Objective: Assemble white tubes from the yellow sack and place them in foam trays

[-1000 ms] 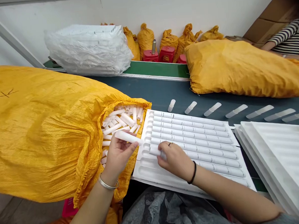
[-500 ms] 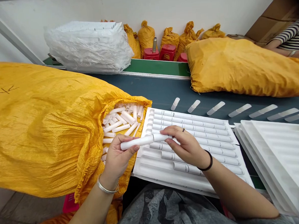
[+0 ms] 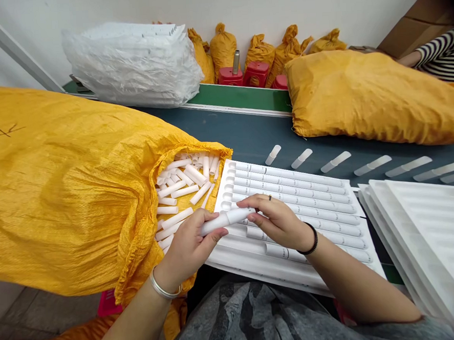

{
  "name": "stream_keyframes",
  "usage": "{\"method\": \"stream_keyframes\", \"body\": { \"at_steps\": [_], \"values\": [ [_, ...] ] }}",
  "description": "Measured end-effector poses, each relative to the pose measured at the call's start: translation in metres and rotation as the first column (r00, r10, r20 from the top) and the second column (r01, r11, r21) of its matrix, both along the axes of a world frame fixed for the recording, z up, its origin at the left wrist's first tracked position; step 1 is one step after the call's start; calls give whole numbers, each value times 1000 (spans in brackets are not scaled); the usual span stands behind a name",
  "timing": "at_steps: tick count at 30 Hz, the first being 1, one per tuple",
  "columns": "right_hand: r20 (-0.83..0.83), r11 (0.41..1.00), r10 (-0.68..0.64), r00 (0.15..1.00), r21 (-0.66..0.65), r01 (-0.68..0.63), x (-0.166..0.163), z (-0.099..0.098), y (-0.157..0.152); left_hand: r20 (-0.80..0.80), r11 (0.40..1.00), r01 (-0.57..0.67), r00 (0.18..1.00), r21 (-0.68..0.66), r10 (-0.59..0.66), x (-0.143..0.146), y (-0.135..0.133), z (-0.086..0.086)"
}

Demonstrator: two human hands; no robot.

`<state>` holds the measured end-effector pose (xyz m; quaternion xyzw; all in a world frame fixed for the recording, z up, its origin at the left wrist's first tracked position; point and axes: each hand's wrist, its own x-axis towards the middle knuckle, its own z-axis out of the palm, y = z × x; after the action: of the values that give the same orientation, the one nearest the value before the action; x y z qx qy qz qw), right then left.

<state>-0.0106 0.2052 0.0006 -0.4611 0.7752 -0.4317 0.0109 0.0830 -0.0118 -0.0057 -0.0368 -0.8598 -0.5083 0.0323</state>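
Above the left end of a white tray (image 3: 224,255), my two hands hold white plastic tubes end to end. My left hand (image 3: 191,244) is wrapped round a plain white tube (image 3: 215,224), thumb along its side. With fingertips pinched, my right hand (image 3: 282,220) grips the far end of a second white tube (image 3: 239,215), whose near end meets the first; how deep one sits in the other I cannot tell. Printed white tubes (image 3: 309,191) lie in the tray's grooves below. An open yellow sack (image 3: 136,196) on the left spills short white tubes (image 3: 184,191).
Stacked white trays (image 3: 419,230) stand at the right. Several translucent tubes (image 3: 336,162) lie in a row on the dark conveyor belt (image 3: 248,133). Beyond are a plastic-wrapped stack (image 3: 132,68), a full yellow sack (image 3: 368,94) and red stools (image 3: 257,73). A person's striped sleeve (image 3: 443,54) shows far right.
The two tubes have come together, and the gap seen between their ends is gone. My left hand has moved right and slightly down; the view has shifted a little.
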Motion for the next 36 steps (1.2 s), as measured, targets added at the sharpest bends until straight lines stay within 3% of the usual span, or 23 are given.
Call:
{"method": "stream_keyframes", "body": {
  "at_steps": [4, 8, 13, 17, 19, 23, 27, 31, 34, 36],
  "values": [
    [40, 1000, -13, 999, 10, 12, -1, -1, 0, -92, 993, 11, 996, -115, -21, 1, -1, -3],
    [187, 998, -47, 981, 42, 40, -1, 0, -2, -273, 963, 0, 959, -269, -76, 1, -2, -4],
    [529, 999, -54, 847, 30, 45, 1, -3, -6, -401, 901, -42, 903, -433, -151, 0, -2, -5],
    [624, 999, -34, 781, 43, 10, -2, -7, -5, -431, 878, -51, 884, -477, -183, -2, -2, -8],
    [537, 997, 2, 844, 65, -43, -5, -6, -4, -378, 894, -18, 910, -449, -172, -3, -3, -8],
    [123, 985, 101, 987, 129, -117, -8, -2, -3, -148, 937, 76, 980, -341, -134, -2, -7, -4],
    [-88, 983, 126, 988, 142, -112, -1, -1, -6, -91, 973, 94, 989, -209, -115, 6, -6, -2],
    [-216, 961, 194, 957, 236, -142, -2, -5, -15, -66, 973, 109, 990, -206, -124, 7, 0, -7],
    [-353, 903, 103, 930, 426, 62, -32, -9, -26, -13, 940, 84, 995, -332, -94, 0, -6, -16],
    [-344, 805, -148, 927, 502, 315, -68, -13, -30, -2, 859, -21, 1000, -511, 24, -5, -21, -24]
  ]
}}
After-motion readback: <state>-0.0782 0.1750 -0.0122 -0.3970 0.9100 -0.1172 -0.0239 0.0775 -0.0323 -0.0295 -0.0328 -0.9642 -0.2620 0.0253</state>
